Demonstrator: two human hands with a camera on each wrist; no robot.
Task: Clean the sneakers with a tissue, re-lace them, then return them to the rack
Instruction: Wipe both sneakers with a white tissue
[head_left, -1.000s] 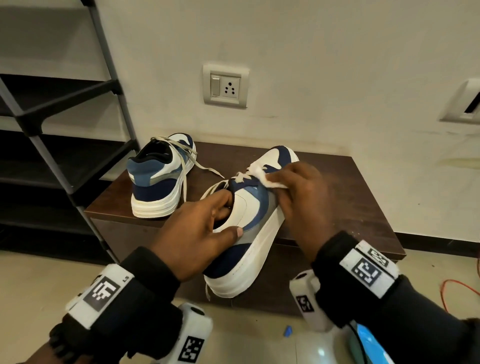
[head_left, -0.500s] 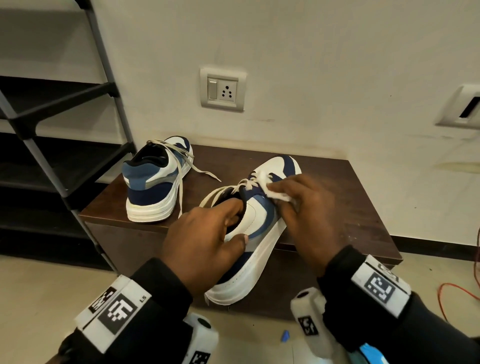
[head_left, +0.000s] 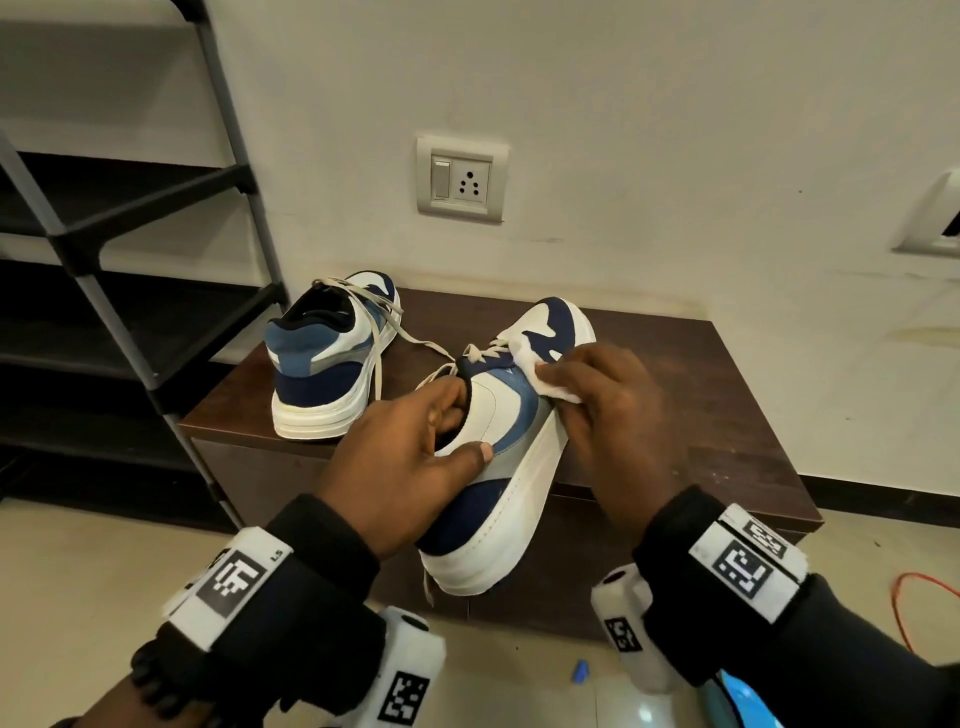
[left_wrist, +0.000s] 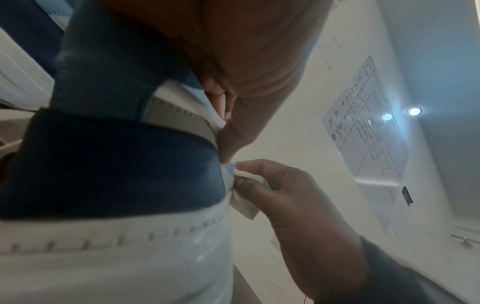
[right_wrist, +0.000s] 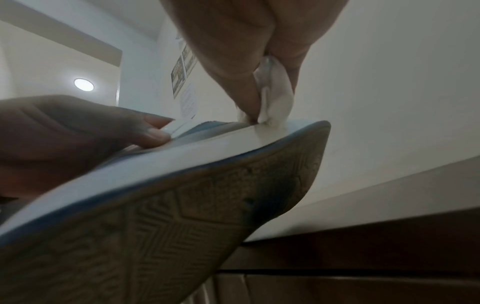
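Observation:
A white and navy sneaker (head_left: 498, 467) is held tilted above the front of the dark wooden bench (head_left: 727, 415), toe toward the wall. My left hand (head_left: 410, 452) grips its collar, fingers inside the opening and thumb on the outer side. My right hand (head_left: 602, 400) pinches a folded white tissue (head_left: 545, 374) against the upper's side near the laces. The tissue (right_wrist: 275, 96) meets the midsole edge in the right wrist view, above the patterned sole (right_wrist: 182, 226). In the left wrist view the tissue (left_wrist: 244, 197) touches the heel side (left_wrist: 116, 164). The second sneaker (head_left: 332, 364) stands on the bench at left, laces loose.
A black shoe rack (head_left: 130, 312) with dark shelves stands left of the bench. A wall socket (head_left: 461, 179) sits above the bench. An orange cable (head_left: 914, 603) lies on the tiled floor at right, and a small blue scrap (head_left: 580, 672) lies below the bench.
My right hand has slid the tissue a little forward and back along the shoe's side. My left hand keeps its grip on the collar; the shoe sits slightly more upright in view.

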